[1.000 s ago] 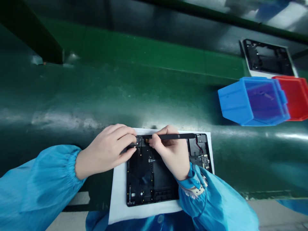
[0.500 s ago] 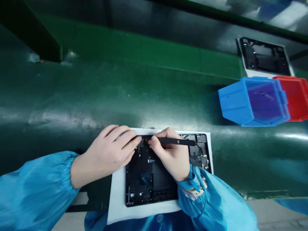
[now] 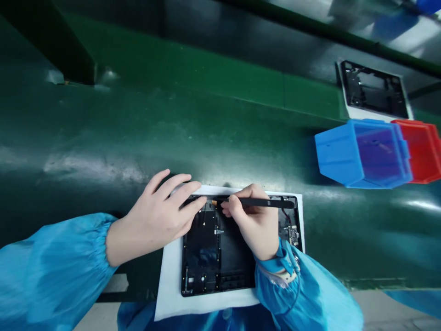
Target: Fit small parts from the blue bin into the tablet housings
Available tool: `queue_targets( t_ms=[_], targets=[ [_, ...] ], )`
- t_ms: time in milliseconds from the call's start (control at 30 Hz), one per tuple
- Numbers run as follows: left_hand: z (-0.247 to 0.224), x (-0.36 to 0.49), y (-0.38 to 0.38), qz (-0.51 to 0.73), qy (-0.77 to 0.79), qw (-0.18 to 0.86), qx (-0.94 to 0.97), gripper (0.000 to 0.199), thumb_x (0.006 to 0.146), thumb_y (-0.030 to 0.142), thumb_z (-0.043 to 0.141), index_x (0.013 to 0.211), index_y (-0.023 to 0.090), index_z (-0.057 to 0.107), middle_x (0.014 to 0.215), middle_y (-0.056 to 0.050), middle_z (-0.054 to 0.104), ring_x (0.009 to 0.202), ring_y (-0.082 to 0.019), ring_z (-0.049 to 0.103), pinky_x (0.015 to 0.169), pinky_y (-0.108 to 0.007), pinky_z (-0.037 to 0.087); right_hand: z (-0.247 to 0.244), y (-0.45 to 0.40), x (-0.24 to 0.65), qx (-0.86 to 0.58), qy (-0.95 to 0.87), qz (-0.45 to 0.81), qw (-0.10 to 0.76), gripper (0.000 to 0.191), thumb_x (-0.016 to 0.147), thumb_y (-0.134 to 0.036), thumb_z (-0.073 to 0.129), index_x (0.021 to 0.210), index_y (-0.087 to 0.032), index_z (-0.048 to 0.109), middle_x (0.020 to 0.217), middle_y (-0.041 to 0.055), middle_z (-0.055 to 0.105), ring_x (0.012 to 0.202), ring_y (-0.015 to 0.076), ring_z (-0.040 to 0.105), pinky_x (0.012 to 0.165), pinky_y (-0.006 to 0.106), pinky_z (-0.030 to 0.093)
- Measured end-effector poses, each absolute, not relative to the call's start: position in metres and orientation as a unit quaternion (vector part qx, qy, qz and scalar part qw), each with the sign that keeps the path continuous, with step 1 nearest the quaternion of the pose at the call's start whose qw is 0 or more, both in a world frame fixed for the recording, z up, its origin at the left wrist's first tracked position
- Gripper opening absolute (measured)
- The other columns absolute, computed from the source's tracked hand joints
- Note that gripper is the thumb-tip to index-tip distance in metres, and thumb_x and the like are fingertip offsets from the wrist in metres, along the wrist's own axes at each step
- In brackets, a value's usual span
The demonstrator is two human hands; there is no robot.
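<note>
A black tablet housing (image 3: 237, 257) with its inside facing up lies on a white sheet (image 3: 172, 276) at the table's front edge. My right hand (image 3: 257, 218) grips black tweezers (image 3: 267, 202), held nearly level over the upper part of the housing. Close to their tip a small orange piece (image 3: 214, 202) shows at the upper edge. Fingers spread, my left hand (image 3: 160, 211) rests over the housing's upper left corner, with the fingertips by that edge. Whether the fingertips press on a part cannot be made out. At the right, a small circuit board (image 3: 294, 234) sits inside the housing.
A blue bin (image 3: 339, 154) and a red bin (image 3: 425, 149) stand to the right on the green table (image 3: 138, 133). Behind them, another black housing (image 3: 375, 92) lies on a white sheet. A dark post (image 3: 74, 55) rises at the upper left.
My right hand and the tweezers have moved right, away from my left fingertips, and the orange piece shows more. The fingers of my left hand have spread wider. The view has shifted slightly.
</note>
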State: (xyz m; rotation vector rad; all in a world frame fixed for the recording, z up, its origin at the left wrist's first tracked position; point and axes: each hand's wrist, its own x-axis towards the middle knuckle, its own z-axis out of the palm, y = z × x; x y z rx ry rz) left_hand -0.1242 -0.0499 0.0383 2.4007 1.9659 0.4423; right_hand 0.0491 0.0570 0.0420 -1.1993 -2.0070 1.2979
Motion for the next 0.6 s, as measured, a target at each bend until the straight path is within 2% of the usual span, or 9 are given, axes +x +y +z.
queue_targets(
  t_ms=[233,433,600],
  targets=[
    [0.0347,-0.1231,-0.0521,0.151,0.612,0.012,0.777,0.028,0.088,0.019,0.048,0.114,0.019,0.059,0.111,-0.001,0.063,0.098,-0.019,0.055,0.098,-0.044,0.035,0.0386,0.0567,0.0506,-0.435,-0.723,0.480,0.240,0.016,0.082,-0.022,0.059,0.066,-0.019,0.056,0.062,-0.0007,0.061,0.056,0.0127,0.061,0.052,0.026,0.049],
    [0.0358,-0.1244,-0.0510,0.150,0.606,0.047,0.780,0.031,0.085,0.016,0.049,0.114,0.018,0.059,0.110,-0.003,0.061,0.098,-0.019,0.055,0.099,-0.042,0.036,0.0377,0.0568,0.0508,-0.432,-0.719,0.487,0.242,0.013,0.081,-0.021,0.059,0.069,-0.019,0.056,0.064,-0.0002,0.063,0.058,0.0137,0.063,0.053,0.026,0.050],
    [0.0351,-0.1240,-0.0477,0.135,0.598,0.067,0.787,0.042,0.081,0.014,0.049,0.122,0.023,0.056,0.109,-0.006,0.059,0.099,-0.022,0.054,0.101,-0.046,0.035,0.0391,0.0573,0.0530,-0.438,-0.730,0.465,0.243,0.016,0.080,-0.022,0.060,0.065,-0.019,0.054,0.058,-0.0021,0.056,0.051,0.0124,0.057,0.048,0.026,0.046]
  ],
)
